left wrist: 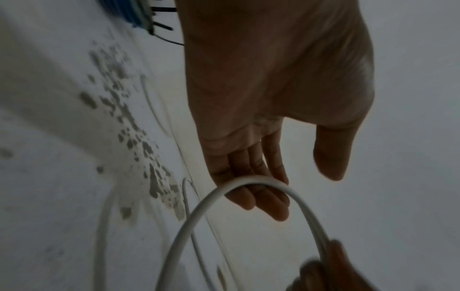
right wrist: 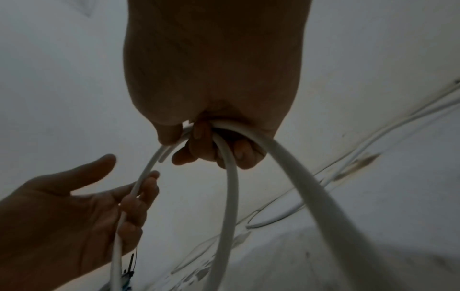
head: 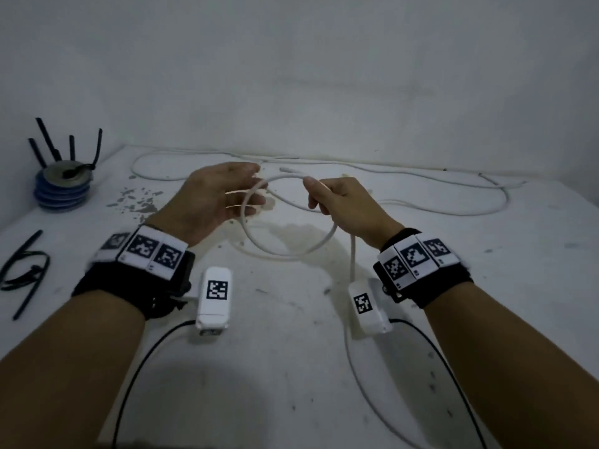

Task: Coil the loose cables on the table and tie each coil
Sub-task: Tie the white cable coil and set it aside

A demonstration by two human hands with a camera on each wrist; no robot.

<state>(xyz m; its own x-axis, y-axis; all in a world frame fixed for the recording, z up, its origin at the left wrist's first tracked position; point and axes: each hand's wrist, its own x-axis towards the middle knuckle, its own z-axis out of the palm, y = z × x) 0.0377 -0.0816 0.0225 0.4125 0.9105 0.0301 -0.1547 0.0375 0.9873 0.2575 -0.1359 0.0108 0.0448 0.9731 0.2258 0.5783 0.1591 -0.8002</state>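
A white cable (head: pixel 291 256) forms one round loop held above the table (head: pixel 291 367) between both hands. My right hand (head: pixel 312 192) grips the loop's top, with thumb and curled fingers closed round the strands (right wrist: pixel 224 157). The cable's free tip (head: pixel 285 170) sticks out toward the left, past the right thumb. My left hand (head: pixel 256 186) stays flat with its thumb spread away. The loop's left side lies across its straight fingers (left wrist: pixel 261 196). From the right hand the cable drops past the right wrist and trails along the table toward the front.
More white cable (head: pixel 486 202) snakes along the table's back edge by the wall. A stack of blue rolls with black ties (head: pixel 63 186) stands at the far left. Loose black ties (head: pixel 26 273) lie near the left edge. Dark paint chips (head: pixel 136 202) mark the tabletop.
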